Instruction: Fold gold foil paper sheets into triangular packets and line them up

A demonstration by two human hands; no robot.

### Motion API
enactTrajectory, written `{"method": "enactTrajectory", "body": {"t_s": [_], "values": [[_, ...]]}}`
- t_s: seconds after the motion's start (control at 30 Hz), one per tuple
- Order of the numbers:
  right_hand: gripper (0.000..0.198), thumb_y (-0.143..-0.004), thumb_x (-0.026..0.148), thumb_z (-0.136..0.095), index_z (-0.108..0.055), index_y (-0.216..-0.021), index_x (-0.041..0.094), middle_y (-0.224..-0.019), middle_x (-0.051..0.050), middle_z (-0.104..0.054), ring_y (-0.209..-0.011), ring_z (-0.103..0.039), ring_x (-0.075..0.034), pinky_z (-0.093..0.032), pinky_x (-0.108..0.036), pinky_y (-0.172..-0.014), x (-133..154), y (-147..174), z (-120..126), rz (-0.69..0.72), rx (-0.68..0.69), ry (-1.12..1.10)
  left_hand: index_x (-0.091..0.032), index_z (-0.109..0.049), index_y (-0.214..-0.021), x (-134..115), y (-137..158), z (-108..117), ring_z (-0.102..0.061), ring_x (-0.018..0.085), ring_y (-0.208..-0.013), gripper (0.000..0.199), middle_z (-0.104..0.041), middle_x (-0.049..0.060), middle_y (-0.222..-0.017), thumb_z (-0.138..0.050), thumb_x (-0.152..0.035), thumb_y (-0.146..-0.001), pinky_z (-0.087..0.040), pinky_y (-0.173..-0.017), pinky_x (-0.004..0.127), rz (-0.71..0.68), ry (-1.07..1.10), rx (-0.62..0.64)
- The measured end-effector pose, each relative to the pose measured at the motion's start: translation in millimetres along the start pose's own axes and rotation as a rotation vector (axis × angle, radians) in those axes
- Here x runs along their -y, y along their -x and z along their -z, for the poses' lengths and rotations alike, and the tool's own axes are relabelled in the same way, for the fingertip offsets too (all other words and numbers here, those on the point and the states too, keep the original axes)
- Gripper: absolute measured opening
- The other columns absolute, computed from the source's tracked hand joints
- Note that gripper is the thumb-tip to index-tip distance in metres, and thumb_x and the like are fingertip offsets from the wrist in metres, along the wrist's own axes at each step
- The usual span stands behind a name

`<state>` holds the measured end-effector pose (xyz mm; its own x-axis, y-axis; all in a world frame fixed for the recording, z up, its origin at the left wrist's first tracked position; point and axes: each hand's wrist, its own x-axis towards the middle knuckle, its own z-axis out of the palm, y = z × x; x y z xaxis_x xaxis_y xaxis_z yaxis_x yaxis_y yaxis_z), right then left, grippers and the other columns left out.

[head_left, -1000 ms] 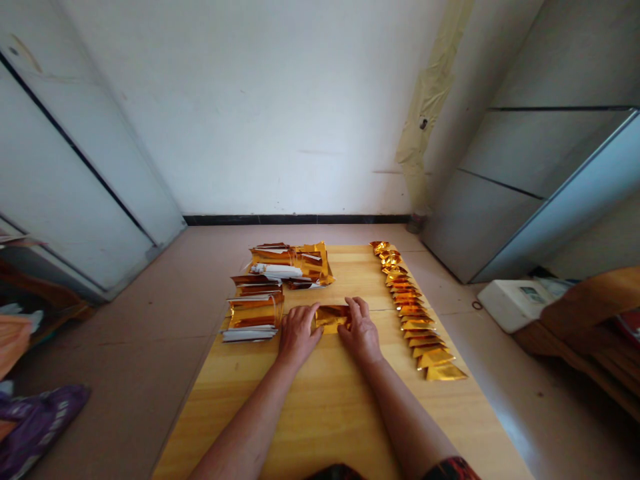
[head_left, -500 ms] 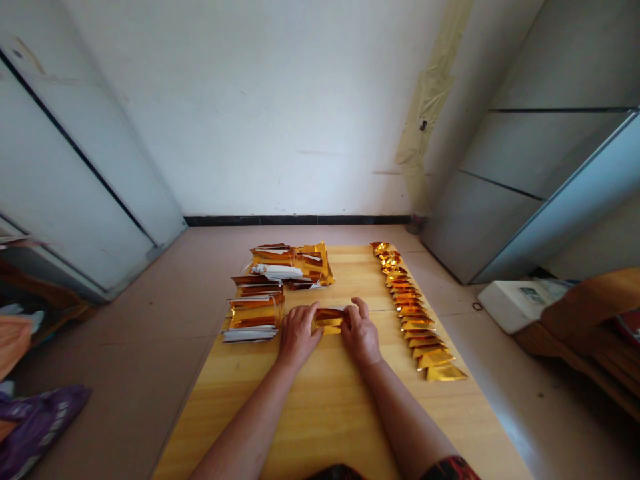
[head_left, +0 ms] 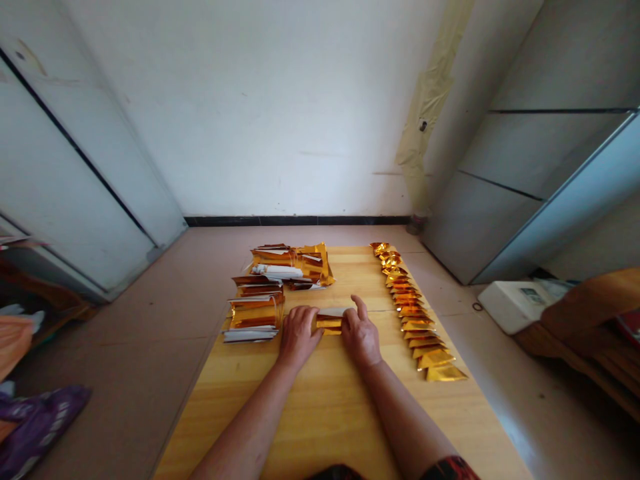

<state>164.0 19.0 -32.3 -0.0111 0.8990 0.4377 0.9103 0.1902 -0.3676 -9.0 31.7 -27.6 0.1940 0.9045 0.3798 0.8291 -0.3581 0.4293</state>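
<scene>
On the wooden table (head_left: 320,407), a sheet of gold foil paper (head_left: 329,323) lies between my hands, with a pale strip along its far edge. My left hand (head_left: 299,337) grips the sheet's left end, fingers bent over it and thumb at the near side. At the right end, my right hand (head_left: 361,337) pinches the same sheet, one finger raised off it. Left of my hands sit stacks of gold and white paper (head_left: 255,312), with another pile of gold paper (head_left: 313,263) behind. A row of folded gold foil pieces (head_left: 417,320) overlaps along the right edge.
A white wall (head_left: 300,120) stands beyond the table. Grey cabinets (head_left: 525,153) rise on the right, near a white box (head_left: 515,303) on a wooden piece of furniture. A purple bag (head_left: 45,427) lies at lower left.
The far part of the gold sheet has turned, so more of its pale side shows. A finger of my right hand has lifted slightly; both hands stay in place.
</scene>
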Motion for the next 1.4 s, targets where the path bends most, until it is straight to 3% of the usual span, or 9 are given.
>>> {"method": "enactTrajectory", "body": {"t_s": [0.27, 0.37, 0.53, 0.77, 0.93, 1.03, 1.17, 1.4], "values": [[0.013, -0.085, 0.016, -0.047, -0.057, -0.091, 0.02, -0.136, -0.008, -0.045, -0.076, -0.061, -0.011, -0.041, -0.019, -0.056, 0.8, -0.4, 2.4, -0.039, 0.046, 0.033, -0.021, -0.055, -0.093, -1.2, -0.5, 2.3, -0.05, 0.024, -0.1, 0.026, -0.06, 0.005, -0.101, -0.066, -0.015, -0.07, -0.041, -0.086, 0.038, -0.024, 0.011, 0.003], [0.018, -0.082, 0.016, -0.049, -0.06, -0.095, 0.022, -0.122, -0.006, -0.054, -0.079, -0.058, -0.013, -0.041, -0.02, -0.058, 1.2, -2.0, 6.9, -0.051, 0.05, 0.042, -0.021, -0.056, -0.088, -1.4, -0.9, 3.4, -0.05, 0.023, -0.1, 0.02, -0.06, 0.005, -0.1, -0.065, -0.016, -0.071, -0.041, -0.085, 0.037, -0.038, 0.0, 0.019], [0.013, -0.074, 0.012, -0.056, -0.063, -0.08, 0.022, -0.091, -0.005, -0.059, -0.088, -0.049, -0.019, -0.038, -0.027, -0.074, 1.3, -5.0, 16.5, 0.039, 0.059, 0.049, -0.022, -0.06, -0.09, -3.0, -0.1, 3.9, -0.05, 0.023, -0.101, 0.018, -0.061, 0.006, -0.101, -0.064, -0.017, -0.073, -0.04, -0.086, 0.037, -0.06, -0.011, 0.028], [0.029, -0.062, 0.0, -0.044, -0.057, -0.079, 0.019, -0.09, -0.005, -0.061, -0.085, -0.049, -0.018, -0.034, -0.029, -0.077, -0.8, -5.7, 16.3, 0.118, 0.058, -0.073, -0.024, -0.061, -0.104, -2.8, 2.7, 5.2, -0.054, 0.023, -0.097, 0.037, -0.065, 0.004, -0.097, -0.061, -0.01, -0.069, -0.037, -0.085, 0.038, -0.061, 0.011, 0.069], [0.037, -0.055, 0.0, -0.038, -0.057, -0.081, 0.019, -0.082, -0.004, -0.063, -0.081, -0.053, -0.018, -0.037, -0.029, -0.078, -2.9, -3.6, 10.2, 0.179, 0.081, -0.175, -0.023, -0.064, -0.096, -2.0, 2.7, 6.5, -0.056, 0.02, -0.088, 0.03, -0.066, 0.003, -0.086, -0.055, -0.007, -0.072, -0.037, -0.078, 0.035, -0.074, 0.021, 0.068], [0.041, -0.055, 0.001, -0.039, -0.059, -0.086, 0.019, -0.081, -0.004, -0.063, -0.083, -0.054, -0.019, -0.039, -0.029, -0.079, -4.5, -0.5, 10.6, 0.185, 0.106, -0.186, -0.022, -0.065, -0.084, 0.4, 2.5, 5.3, -0.055, 0.021, -0.088, 0.027, -0.065, 0.004, -0.084, -0.054, -0.003, -0.068, -0.038, -0.076, 0.035, -0.076, 0.011, 0.083], [0.045, -0.058, 0.002, -0.042, -0.06, -0.096, 0.019, -0.086, -0.005, -0.065, -0.086, -0.056, -0.019, -0.04, -0.031, -0.081, -7.4, 5.0, 16.1, 0.248, 0.147, -0.195, -0.022, -0.065, -0.084, 4.3, 2.7, 2.5, -0.054, 0.022, -0.09, 0.035, -0.064, 0.005, -0.085, -0.051, 0.001, -0.062, -0.04, -0.077, 0.034, -0.076, 0.061, 0.098], [0.031, -0.068, 0.003, -0.044, -0.062, -0.087, 0.02, -0.087, -0.005, -0.067, -0.086, -0.057, -0.018, -0.041, -0.03, -0.082, -12.8, 12.9, 24.7, 0.334, 0.159, -0.232, -0.021, -0.062, -0.081, 4.6, 4.6, 1.7, -0.057, 0.019, -0.086, 0.04, -0.065, 0.003, -0.083, -0.045, 0.005, -0.056, -0.042, -0.077, 0.032, -0.078, 0.125, 0.096]]}}
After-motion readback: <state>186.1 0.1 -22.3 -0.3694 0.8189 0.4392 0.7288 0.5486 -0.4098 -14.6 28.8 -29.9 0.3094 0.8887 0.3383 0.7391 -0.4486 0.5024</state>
